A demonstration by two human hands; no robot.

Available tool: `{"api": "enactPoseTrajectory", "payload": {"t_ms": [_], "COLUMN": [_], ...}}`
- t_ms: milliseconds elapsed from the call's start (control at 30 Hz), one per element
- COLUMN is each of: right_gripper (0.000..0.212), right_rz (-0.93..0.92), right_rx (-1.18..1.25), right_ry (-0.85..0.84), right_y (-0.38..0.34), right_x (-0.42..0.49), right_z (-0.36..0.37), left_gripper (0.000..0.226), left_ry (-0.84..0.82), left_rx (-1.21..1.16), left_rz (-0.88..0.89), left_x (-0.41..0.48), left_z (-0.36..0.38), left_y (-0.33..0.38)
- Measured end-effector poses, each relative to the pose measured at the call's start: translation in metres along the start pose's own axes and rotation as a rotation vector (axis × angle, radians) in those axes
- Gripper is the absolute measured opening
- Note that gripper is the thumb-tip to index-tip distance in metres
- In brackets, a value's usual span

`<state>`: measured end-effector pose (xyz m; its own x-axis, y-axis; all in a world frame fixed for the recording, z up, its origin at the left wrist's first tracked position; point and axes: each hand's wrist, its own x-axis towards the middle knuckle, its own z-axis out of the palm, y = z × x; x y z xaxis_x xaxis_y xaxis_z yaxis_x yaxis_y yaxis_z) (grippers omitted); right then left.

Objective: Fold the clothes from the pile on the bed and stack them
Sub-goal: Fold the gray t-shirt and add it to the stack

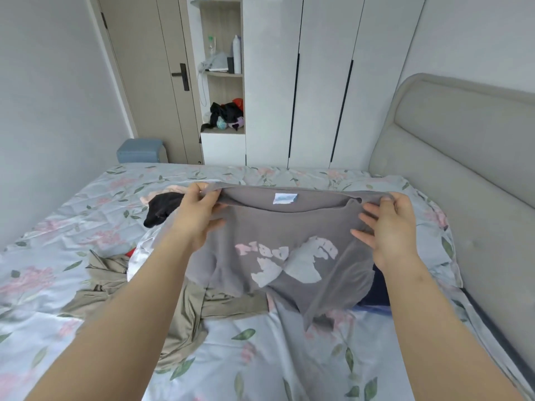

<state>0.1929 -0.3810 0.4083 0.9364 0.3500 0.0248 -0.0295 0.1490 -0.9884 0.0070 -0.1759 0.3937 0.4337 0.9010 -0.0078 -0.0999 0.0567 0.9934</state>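
Grey cloth is stretched between the person's two hands: a grey T-shirt [278, 247] held up by its shoulders above the bed [260, 357], with the neckline on top and a small white label [285, 198] showing inside the collar. The left hand [197, 215] pinches the shirt's left shoulder seam between thumb and fingers, its arm reaching in from the lower left corner of the view. The right hand [388, 227] grips the opposite shoulder, thumb on top of the fabric and fingers spread against the front — both hands are closed on the shirt and well apart, so the neckline runs taut between them. A pale pink and white print [286, 261] sits across the chest, seen upside down, and the lower part of the shirt hangs loose, its hem touching the bedsheet near the middle of the frame. Under and to the left of the shirt lies the pile: a beige garment [139, 290] crumpled on the sheet, a white piece [142, 256] partly on top of it, a sliver of something red at its edge, and a black garment [165, 208] farther back beside a light pink one. A dark blue item [376, 290] shows below the right wrist. The sheet is pale blue with pink flowers and green leaves. Beyond the bed stand a white wardrobe [304, 82], an open shelf [223, 82] with bottles and clutter, a door [150, 76] and a blue stool [142, 151] — a grey padded headboard [463, 157] rises on the right.
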Motion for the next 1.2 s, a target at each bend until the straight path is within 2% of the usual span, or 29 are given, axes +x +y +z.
{"api": "enactPoseTrajectory", "payload": {"t_ms": [167, 300, 433, 533, 667, 867, 1200], "right_gripper": [0.026, 0.018, 0.016, 0.02, 0.021, 0.021, 0.02], "right_rz": [-0.185, -0.333, -0.513, -0.585, -0.566, -0.471, -0.253], "right_rx": [0.032, 0.052, 0.094, 0.142, 0.125, 0.009, -0.426], "right_ry": [-0.012, 0.023, 0.061, 0.057, 0.059, 0.065, 0.141], "right_y": [-0.025, -0.044, -0.074, -0.087, -0.079, -0.034, 0.062], "right_x": [-0.04, -0.069, -0.091, -0.099, -0.096, -0.074, 0.021], "right_z": [-0.024, -0.037, -0.047, -0.054, -0.057, -0.052, -0.007], "left_gripper": [0.019, 0.017, 0.017, 0.017, 0.016, 0.015, 0.013], "left_ry": [0.139, 0.201, 0.216, 0.201, 0.19, 0.195, 0.21], "left_rx": [-0.128, -0.184, -0.197, -0.186, -0.165, -0.069, 0.026], "left_rz": [0.222, 0.373, 0.504, 0.537, 0.493, 0.389, 0.181], "left_x": [-0.066, -0.111, -0.143, -0.153, -0.148, -0.109, 0.022], "left_z": [0.004, 0.005, 0.005, 0.008, 0.015, 0.016, 0.025], "left_y": [0.038, 0.071, 0.102, 0.114, 0.105, 0.05, -0.061]}}
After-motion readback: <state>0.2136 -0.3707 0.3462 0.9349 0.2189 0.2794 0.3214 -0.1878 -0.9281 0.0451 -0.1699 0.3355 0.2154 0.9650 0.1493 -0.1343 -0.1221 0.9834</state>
